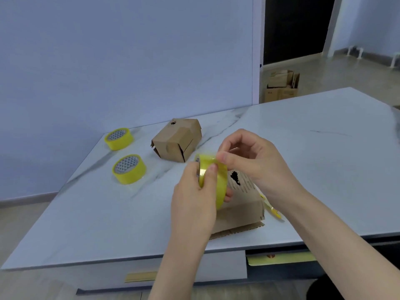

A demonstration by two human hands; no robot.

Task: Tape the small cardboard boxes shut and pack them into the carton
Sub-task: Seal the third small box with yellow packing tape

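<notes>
My left hand (194,198) grips a roll of yellow tape (213,180) held upright above the table. The thumb and forefinger of my right hand (253,161) pinch the tape's loose end at the top of the roll. Right under both hands lies a small cardboard box (242,202) with a torn hole in its top and a loose flap at its near edge. A second small cardboard box (177,141) sits tilted further back, its flaps untaped.
Two more yellow tape rolls (119,138) (129,168) lie flat on the left of the marble table (313,169). A strip of yellow tape (273,210) lies right of the near box. Cartons (281,85) stand on the floor beyond the table. A white wall panel backs the table.
</notes>
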